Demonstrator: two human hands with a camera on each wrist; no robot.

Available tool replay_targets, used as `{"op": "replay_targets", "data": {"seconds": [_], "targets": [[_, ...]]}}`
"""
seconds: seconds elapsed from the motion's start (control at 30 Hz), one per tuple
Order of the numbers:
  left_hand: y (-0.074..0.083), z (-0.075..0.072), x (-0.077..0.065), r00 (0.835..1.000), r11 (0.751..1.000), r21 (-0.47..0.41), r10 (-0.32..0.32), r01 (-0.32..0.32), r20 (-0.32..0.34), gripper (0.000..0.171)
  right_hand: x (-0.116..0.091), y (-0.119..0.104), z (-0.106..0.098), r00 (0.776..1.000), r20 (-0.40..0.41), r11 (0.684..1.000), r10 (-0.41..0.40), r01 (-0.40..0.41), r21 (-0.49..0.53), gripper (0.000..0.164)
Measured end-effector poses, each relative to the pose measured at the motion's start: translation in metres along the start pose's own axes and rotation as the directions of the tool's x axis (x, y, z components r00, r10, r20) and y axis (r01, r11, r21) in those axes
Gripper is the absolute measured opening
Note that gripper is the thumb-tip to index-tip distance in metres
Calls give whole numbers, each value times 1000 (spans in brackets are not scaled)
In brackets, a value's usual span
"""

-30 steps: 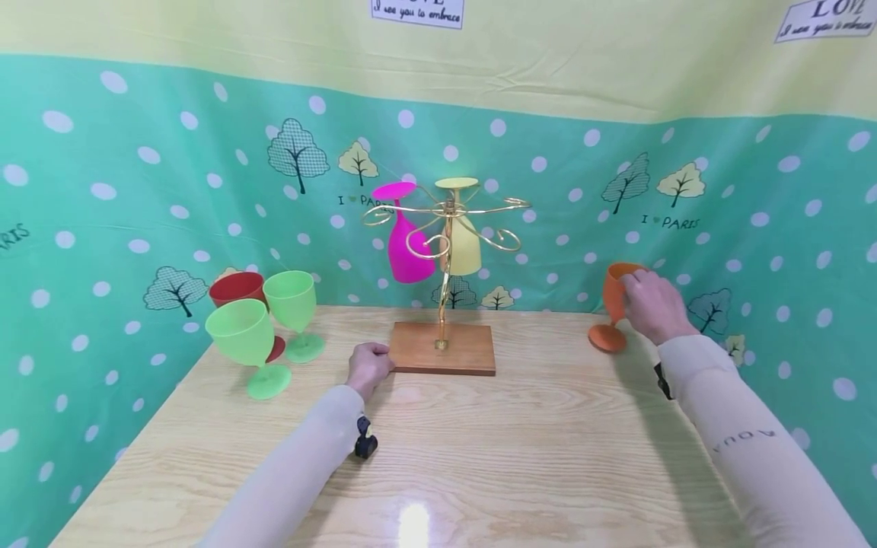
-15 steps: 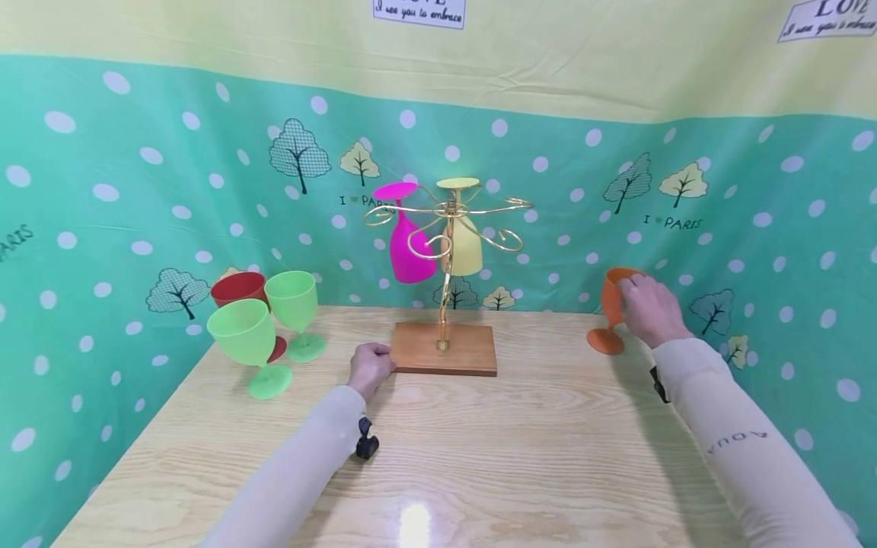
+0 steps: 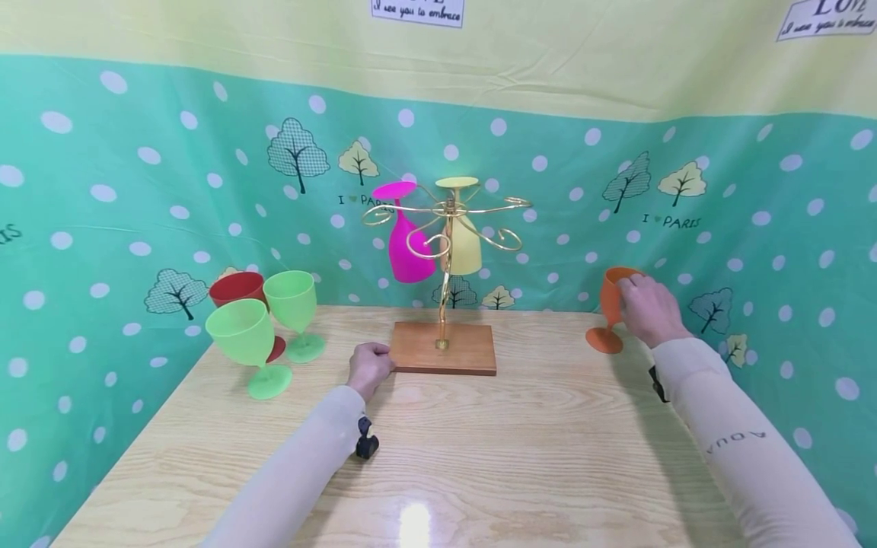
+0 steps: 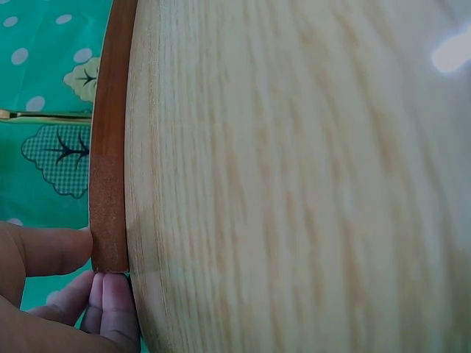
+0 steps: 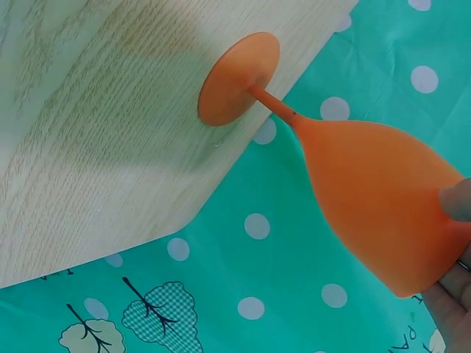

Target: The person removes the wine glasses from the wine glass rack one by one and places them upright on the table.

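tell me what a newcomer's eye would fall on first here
Likely the bright magenta stemmed goblet, hanging upside down beside a pale yellow stemmed goblet on the curly gold metal rack at centre. Next, the orange stemmed goblet at far right, held by the right hand.

Orange goblet point(image 5: 375, 198), magenta goblet point(image 3: 411, 257), pale-yellow goblet point(image 3: 467, 255), red goblet point(image 3: 233, 288), light-green goblets point(image 3: 243, 335) – gold rack point(image 3: 444, 295), brown base point(image 3: 418, 350), pale wood-grained table point(image 3: 534, 457) – teal curtain point(image 3: 548, 198), white-dotted and tree-printed, under a yellow band point(image 3: 582, 61)

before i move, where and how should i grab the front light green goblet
Probably round the bowl, from the near side: the front light green goblet stands upright, mouth up, with the red goblet and the other green goblet behind it.
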State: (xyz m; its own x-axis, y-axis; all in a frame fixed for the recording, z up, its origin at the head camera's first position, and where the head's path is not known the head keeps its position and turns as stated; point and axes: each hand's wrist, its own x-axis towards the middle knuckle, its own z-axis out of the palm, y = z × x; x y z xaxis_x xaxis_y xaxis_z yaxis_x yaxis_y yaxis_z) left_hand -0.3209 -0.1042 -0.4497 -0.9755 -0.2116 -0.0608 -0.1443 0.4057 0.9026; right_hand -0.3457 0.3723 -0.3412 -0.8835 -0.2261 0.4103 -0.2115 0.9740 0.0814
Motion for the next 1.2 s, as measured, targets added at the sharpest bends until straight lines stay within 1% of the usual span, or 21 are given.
{"op": "replay_targets", "data": {"seconds": [0.13, 0.27, 0.33, 0.43, 0.53, 0.7, 0.77, 0.83, 0.93, 1.1, 1.2], "targets": [[-1, 0, 0, 1000, 1000, -2, -6, 6, 3, 34, -1, -3, -1, 1000, -22, 1000, 4, -4, 19, 18], [-1, 0, 1, 1000, 1000, -5, -10, 10, 3, 33, 0, -10, -3, 998, -66, 999, -4, 7, 35, 20], [-1, 0, 1, 1000, 1000, -7, -12, 12, -2, 33, 1, -15, -3, 996, -90, 999, -15, 18, 36, 18], [-1, 0, 1, 1000, 1000, -6, -7, 7, -4, 33, 3, -26, -2, 993, -110, 999, -32, 36, 34, 16], [-1, 0, 0, 1000, 1000, -6, -12, 12, -3, 33, 4, -38, 1, 991, -121, 997, -62, 67, 35, 19], [0, 1, 0, 1000, 1000, -13, -16, 16, 4, 33, 1, -58, 11, 982, -154, 987, -110, 126, 96, 27], [0, 1, 0, 1000, 1000, -13, -14, 14, 5, 33, -3, -67, 15, 985, -139, 983, -99, 118, 141, 31], [1, 2, 0, 1000, 1000, -11, -14, 14, 7, 33, -6, -76, 18, 993, -96, 978, -70, 88, 191, 35], [1, 2, 0, 1000, 1000, -8, -12, 12, 6, 35, -11, -88, 23, 999, -32, 960, -29, 37, 278, 37], [-1, 0, 2, 1000, 1000, 1, -10, 10, 20, 37, -17, -110, 34, 998, 52, 915, 23, -42, 402, 39], [-2, -2, 3, 999, 1000, -4, -17, 18, 31, 38, -20, -123, 38, 994, 94, 880, 51, -90, 467, 40]]}}
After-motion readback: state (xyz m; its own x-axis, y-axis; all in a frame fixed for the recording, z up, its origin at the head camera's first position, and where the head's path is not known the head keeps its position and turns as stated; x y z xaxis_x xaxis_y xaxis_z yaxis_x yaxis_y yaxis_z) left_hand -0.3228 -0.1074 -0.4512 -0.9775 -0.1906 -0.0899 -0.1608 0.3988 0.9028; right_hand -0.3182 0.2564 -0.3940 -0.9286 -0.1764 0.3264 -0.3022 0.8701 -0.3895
